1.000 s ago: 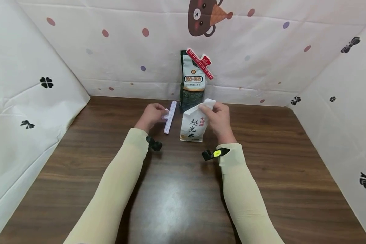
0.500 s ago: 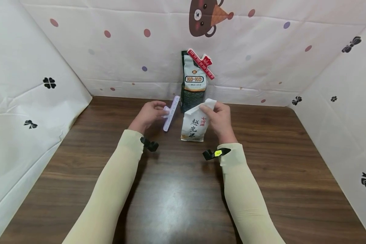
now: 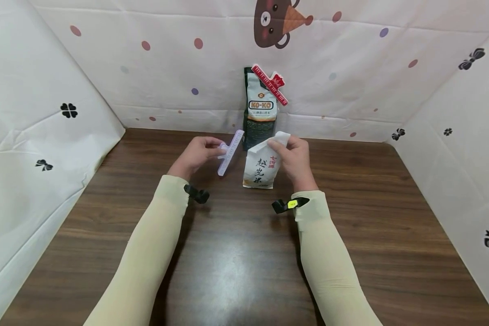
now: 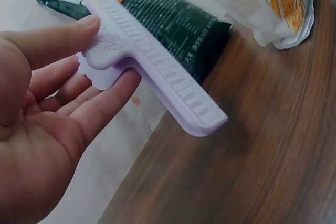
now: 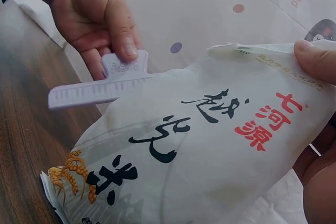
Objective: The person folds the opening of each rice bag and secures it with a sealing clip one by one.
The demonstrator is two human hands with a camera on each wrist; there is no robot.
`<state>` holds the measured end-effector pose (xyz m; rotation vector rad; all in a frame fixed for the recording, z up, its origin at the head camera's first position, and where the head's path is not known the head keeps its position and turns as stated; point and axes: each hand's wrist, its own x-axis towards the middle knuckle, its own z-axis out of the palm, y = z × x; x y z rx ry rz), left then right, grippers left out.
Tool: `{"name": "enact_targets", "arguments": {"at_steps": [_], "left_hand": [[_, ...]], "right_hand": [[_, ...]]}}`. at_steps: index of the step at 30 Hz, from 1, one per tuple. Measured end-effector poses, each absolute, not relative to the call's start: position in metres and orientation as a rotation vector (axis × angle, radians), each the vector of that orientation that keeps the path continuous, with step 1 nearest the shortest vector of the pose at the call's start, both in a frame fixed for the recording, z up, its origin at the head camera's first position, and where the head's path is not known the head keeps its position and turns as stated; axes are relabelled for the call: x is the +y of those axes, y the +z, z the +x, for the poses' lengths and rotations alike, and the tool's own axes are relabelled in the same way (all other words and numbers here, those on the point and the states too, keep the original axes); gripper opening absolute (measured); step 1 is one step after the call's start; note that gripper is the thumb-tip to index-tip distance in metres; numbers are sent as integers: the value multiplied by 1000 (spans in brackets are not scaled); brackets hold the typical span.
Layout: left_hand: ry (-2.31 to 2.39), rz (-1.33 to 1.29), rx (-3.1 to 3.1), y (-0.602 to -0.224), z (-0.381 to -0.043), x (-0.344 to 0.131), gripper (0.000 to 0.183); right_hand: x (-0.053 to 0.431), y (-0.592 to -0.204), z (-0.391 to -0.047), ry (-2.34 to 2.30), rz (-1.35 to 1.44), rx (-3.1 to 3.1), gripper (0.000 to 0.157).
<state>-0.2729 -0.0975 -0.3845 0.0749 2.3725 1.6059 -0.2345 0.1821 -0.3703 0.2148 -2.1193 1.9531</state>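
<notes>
My left hand pinches a lilac bag clip by its handle tabs, thumb on one tab and fingers behind the other. In the left wrist view the clip's long bars lie closed together. My right hand grips the top corner of a white rice bag printed with black and red characters. Its folded top edge runs to my right thumb in the right wrist view. The bag stands on the table, leaning slightly right. The clip is just left of the bag, apart from it in the head view.
Behind the white bag a green and white KO-KO bag stands against the patterned cloth backdrop. A red clip sits across its top corner. The brown wooden table stretches toward me, with white cloth walls at both sides.
My left hand has lifted the lilac clip and tilted it, its upper end swinging right toward the bags. The hand's grip on the tabs has shifted. My right hand keeps hold of the white bag.
</notes>
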Motion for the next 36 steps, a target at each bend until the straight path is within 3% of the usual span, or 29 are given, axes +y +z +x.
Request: {"name": "enact_targets", "arguments": {"at_steps": [36], "left_hand": [[1523,348,2448,-375,-251,-103,28]], "right_hand": [[183,-371,-233,1955,231,-2118,24]]}}
